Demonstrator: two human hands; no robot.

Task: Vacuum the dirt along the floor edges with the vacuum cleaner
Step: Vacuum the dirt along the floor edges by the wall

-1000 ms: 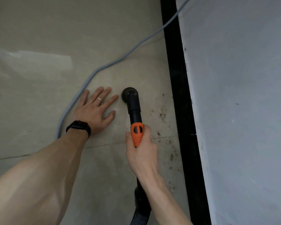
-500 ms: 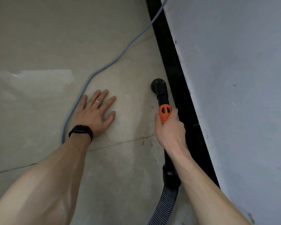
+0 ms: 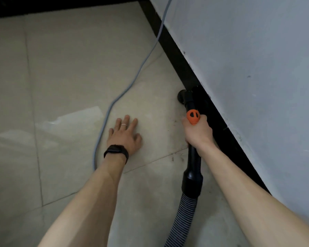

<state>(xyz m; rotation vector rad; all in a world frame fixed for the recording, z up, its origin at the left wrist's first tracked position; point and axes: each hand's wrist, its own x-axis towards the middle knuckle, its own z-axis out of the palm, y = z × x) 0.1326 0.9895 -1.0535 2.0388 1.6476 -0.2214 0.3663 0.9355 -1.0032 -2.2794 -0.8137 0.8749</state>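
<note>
Beige tile floor (image 3: 70,77) by black skirting (image 3: 175,56), edge-vacuuming step in hand: right hand (image 3: 198,132) gripping vacuum nozzle (image 3: 187,98), mouth down at floor's right edge against skirting; left hand (image 3: 125,134) flat on tile, fingers spread, beside grey cable (image 3: 132,82); next, likely dragging it back over dirt specks (image 3: 177,157).

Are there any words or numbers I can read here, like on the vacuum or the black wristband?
None: no text can be read anywhere in this view.
Orange grip: two dark ovals, which look like holes, not letters.
Wristband: dark face, nothing showing.
Hose: plain ribs, no label in view.
Wall: only scuffs and specks, no writing.
</note>
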